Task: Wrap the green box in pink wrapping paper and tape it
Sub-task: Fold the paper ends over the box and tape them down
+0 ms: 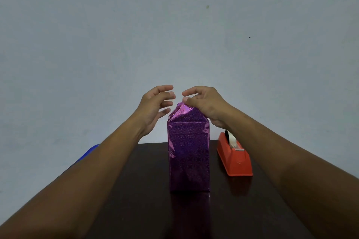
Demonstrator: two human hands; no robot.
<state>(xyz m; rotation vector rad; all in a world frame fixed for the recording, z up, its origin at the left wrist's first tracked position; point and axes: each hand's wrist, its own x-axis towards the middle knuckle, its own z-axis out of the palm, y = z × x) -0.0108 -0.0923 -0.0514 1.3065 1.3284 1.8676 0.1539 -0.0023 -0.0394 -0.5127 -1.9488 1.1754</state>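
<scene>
A tall box stands upright on the dark table [136,190], fully covered in shiny pink-purple wrapping paper [189,157]; no green shows. The paper at the top end is folded up into a crumpled peak [181,110]. My right hand [206,104] pinches that peak from the right with thumb and fingers. My left hand [155,106] hovers just left of the top, fingers spread and curled, not clearly touching the paper. A red tape dispenser [235,159] with a white tape roll sits on the table to the right of the box.
A pale blue-grey wall fills the background behind the table. A blue object [88,152] peeks out at the table's left edge, mostly hidden by my left forearm.
</scene>
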